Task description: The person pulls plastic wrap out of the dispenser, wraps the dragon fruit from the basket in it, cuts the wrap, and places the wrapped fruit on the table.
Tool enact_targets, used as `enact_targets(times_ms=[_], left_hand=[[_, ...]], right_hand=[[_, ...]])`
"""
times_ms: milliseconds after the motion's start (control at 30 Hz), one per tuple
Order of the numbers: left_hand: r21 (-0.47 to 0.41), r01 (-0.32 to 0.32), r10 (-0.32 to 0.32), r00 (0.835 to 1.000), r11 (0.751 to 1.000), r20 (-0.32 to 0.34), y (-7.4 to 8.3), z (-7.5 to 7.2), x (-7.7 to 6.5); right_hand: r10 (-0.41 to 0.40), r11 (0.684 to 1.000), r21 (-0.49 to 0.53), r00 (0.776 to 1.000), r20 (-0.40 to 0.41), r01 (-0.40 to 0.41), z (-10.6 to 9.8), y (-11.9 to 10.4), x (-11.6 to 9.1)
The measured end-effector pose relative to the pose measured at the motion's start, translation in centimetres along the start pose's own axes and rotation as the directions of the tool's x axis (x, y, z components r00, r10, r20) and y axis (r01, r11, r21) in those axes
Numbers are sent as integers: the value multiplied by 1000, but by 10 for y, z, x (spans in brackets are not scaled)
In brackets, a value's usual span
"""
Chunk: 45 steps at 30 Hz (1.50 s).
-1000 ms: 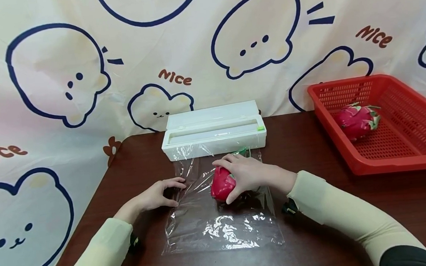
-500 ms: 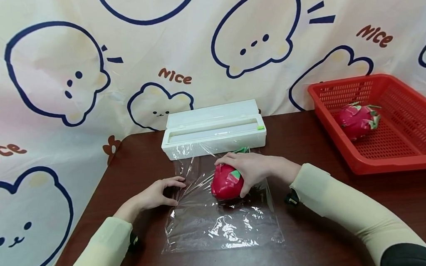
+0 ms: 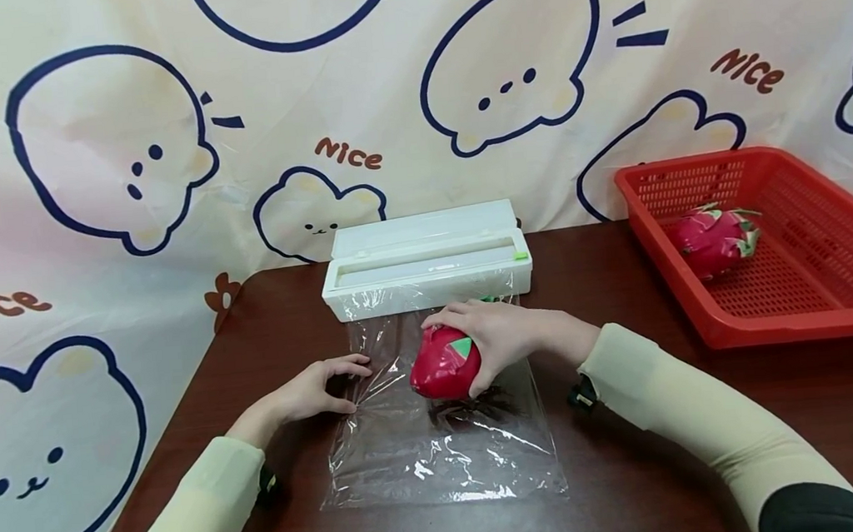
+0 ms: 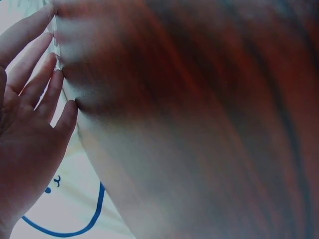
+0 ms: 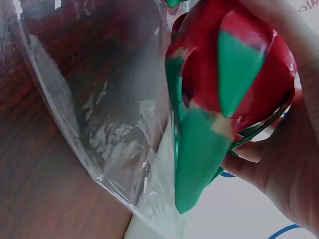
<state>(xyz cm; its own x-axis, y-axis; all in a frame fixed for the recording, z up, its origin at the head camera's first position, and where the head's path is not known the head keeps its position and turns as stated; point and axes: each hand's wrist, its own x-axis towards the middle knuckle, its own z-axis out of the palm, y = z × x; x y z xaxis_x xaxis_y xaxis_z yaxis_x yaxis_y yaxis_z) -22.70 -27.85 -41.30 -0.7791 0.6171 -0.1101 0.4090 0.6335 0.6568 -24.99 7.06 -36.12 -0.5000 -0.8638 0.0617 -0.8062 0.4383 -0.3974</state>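
Note:
My right hand (image 3: 500,335) grips a red dragon fruit (image 3: 443,365) with glossy skin, thumb on its near side and fingers over the far side. In the right wrist view, green pointed scales stand out from the dragon fruit (image 5: 234,69). It is held over a sheet of clear plastic wrap (image 3: 412,459), with dark reflections below it on the film. My left hand (image 3: 309,392) rests at the sheet's left edge, fingertips down and fingers spread. In the left wrist view, the fingertips of that hand (image 4: 30,114) press on the brown tabletop.
Behind the sheet stands a white cling-film box (image 3: 428,289) with its lid up, the wrap running out over its front. A red plastic basket (image 3: 800,324) at the right holds another dragon fruit (image 3: 714,242). A printed cloth (image 3: 413,92) hangs along the back of the brown table (image 3: 638,466).
The right hand first drew back slightly right, then carried the dragon fruit a little left and up. More of its red side and a green scale now show. The left hand stays put.

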Motion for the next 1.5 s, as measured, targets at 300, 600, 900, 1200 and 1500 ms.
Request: enact_targets(times_ms=[300, 600, 900, 1200, 1500], left_hand=[[-16, -1, 1, 1000, 1000, 2, -4, 2, 1], [-5, 13, -13, 1000, 1000, -3, -1, 1, 0], [21, 10, -10, 1000, 1000, -16, 1, 0, -2], [-187, 12, -31, 994, 982, -100, -1, -9, -12], [-192, 30, -60, 986, 981, -152, 9, -6, -26]], right_hand=[[54, 996, -69, 999, 6, -53, 10, 2, 8], [99, 995, 11, 995, 27, -99, 10, 6, 3], [127, 991, 29, 992, 2, -127, 5, 9, -11], [165, 977, 159, 978, -127, -144, -18, 21, -50], [136, 965, 248, 970, -201, -84, -21, 29, -93]])
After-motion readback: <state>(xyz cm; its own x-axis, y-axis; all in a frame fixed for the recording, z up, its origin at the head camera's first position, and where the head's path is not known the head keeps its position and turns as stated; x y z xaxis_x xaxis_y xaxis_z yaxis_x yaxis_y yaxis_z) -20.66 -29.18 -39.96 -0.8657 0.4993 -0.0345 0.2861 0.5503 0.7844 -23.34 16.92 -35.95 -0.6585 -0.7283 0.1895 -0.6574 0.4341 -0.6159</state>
